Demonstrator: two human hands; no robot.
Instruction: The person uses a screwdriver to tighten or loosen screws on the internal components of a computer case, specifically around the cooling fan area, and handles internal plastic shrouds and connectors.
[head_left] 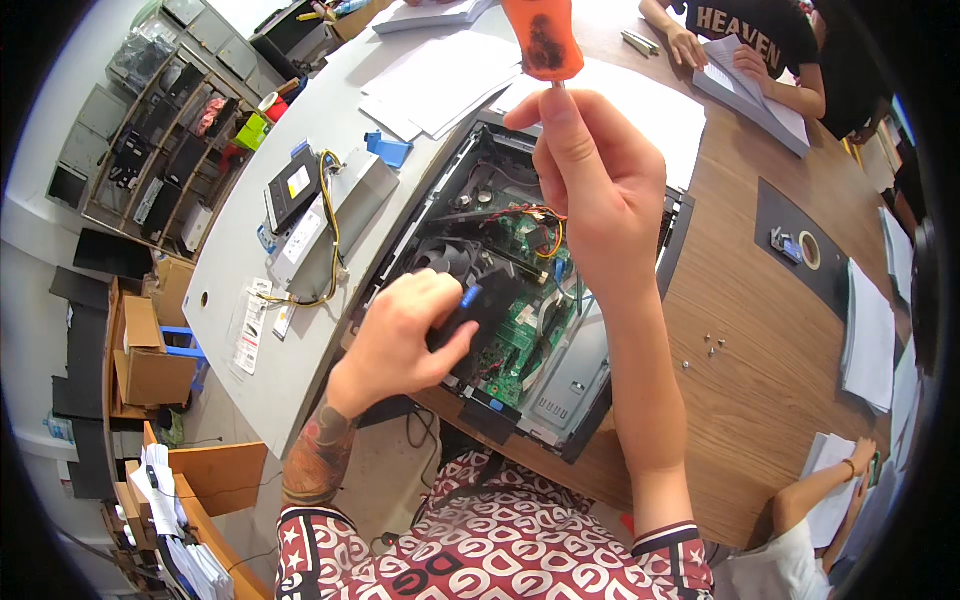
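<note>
An open desktop computer case (578,378) lies flat at the table edge before me, its green motherboard (512,345) and coloured cables showing. My left hand (402,328) is closed round a black plastic fan shroud (462,338) with a blue tab, over the near left part of the board. Beside it a dark fan (447,257) partly shows. Raised above the far right of the case, my right hand (608,190) pinches the thin metal shaft of a screwdriver (545,40). Its orange handle points away from me, and its tip is hidden in the hand.
Left of the case lie a metal power supply (350,210) with cables, a black drive (293,197) and a blue plastic bracket (388,149). Several loose screws (712,345) sit on the right. Paper stacks (440,80) and a tape roll (809,251) lie farther out; other people handle papers at right.
</note>
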